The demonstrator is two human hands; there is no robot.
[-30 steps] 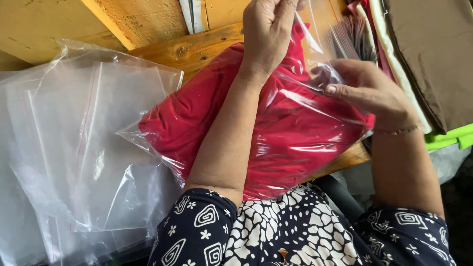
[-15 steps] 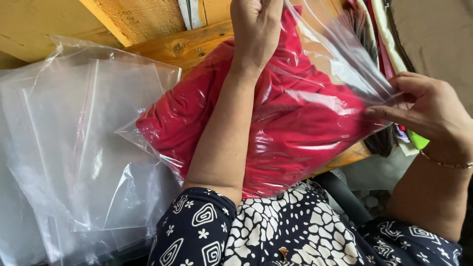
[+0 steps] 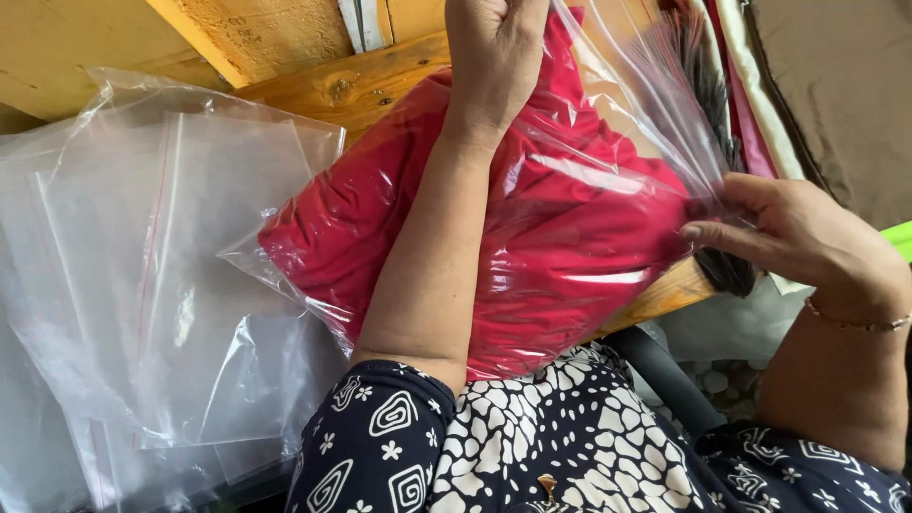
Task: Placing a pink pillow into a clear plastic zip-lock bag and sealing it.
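Note:
A clear plastic zip bag (image 3: 608, 123) holds a folded red cloth (image 3: 560, 237) and rests against my lap and a wooden board. My left hand (image 3: 494, 47) grips the bag's top edge at the upper middle of the view. My right hand (image 3: 788, 233) pinches the bag's open edge at its right side, fingers closed on the plastic. My left forearm lies across the front of the bag and hides part of the red cloth.
A stack of empty clear zip bags (image 3: 161, 285) lies at the left. Wooden boards (image 3: 285, 38) run along the top. Folded fabrics, brown (image 3: 845, 95), cream and pink, are piled at the upper right. A bright green piece (image 3: 898, 237) shows at the right edge.
My right hand slid from near the bag's middle top out along the open edge to its right side. My left hand stayed at the top edge. The bag shifted slightly.

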